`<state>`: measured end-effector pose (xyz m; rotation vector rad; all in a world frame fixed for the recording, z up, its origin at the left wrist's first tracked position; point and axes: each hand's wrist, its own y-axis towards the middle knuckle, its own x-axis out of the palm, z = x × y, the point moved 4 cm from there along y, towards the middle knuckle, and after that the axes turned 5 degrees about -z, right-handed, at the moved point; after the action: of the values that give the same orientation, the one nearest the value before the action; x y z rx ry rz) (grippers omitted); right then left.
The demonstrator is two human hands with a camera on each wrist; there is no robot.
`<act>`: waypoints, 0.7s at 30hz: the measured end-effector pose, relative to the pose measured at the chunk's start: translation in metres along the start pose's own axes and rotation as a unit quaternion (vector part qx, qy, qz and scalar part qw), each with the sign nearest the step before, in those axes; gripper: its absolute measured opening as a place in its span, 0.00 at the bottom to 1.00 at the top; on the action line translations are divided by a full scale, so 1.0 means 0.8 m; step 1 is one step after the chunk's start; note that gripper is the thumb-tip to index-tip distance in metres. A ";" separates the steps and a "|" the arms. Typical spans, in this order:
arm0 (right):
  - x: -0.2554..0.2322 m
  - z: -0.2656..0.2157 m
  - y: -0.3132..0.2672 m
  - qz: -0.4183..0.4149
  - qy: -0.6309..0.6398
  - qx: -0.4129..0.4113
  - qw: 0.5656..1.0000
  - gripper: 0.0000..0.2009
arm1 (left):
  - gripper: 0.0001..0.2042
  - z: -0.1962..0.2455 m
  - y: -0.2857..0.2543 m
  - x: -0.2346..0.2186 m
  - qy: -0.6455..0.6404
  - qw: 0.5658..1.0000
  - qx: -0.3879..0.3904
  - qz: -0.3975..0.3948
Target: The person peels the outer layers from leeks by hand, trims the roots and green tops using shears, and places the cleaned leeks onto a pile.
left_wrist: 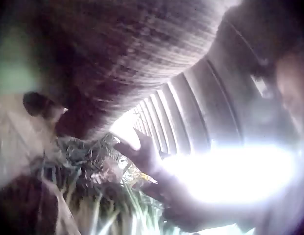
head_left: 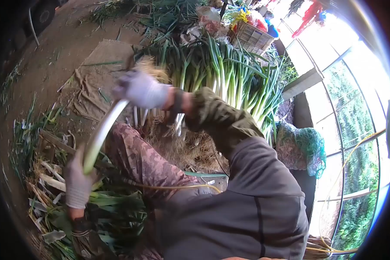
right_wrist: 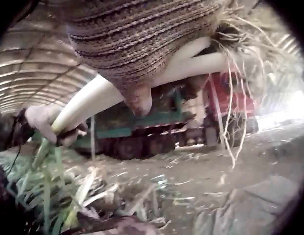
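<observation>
A long leek [head_left: 104,134] with a white shaft runs diagonally between two gloved hands in the head view. The right hand [head_left: 141,89], blurred, grips its root end; pale roots show beyond the glove. Lower left, the left hand [head_left: 79,180] holds the greener end. In the right wrist view the right glove [right_wrist: 142,49] wraps over the white shaft [right_wrist: 93,100], roots [right_wrist: 235,98] dangle at right, and the left hand [right_wrist: 49,125] curls round the far end. The left wrist view is mostly filled by the left glove [left_wrist: 117,54], its fingertips unclear.
Many leeks [head_left: 221,73] lie in a row beyond the legs, roots toward the person. Cut leaves and scraps [head_left: 112,212] pile at lower left. A crate [head_left: 252,38] stands at the back, a green net bag [head_left: 314,151] at right. A yellow hose [head_left: 177,187] crosses the lap.
</observation>
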<state>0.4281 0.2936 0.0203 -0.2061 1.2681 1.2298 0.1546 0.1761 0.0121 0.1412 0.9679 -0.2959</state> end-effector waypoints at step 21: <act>0.065 0.030 -0.641 -0.061 0.049 0.871 0.484 0.29 | 0.26 -0.286 -0.202 0.230 0.005 0.868 -0.475 0.143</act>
<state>0.8306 0.1315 -0.2589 1.1314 1.9369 -0.6750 0.0220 0.0453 -0.2668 -0.6165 0.9925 0.4753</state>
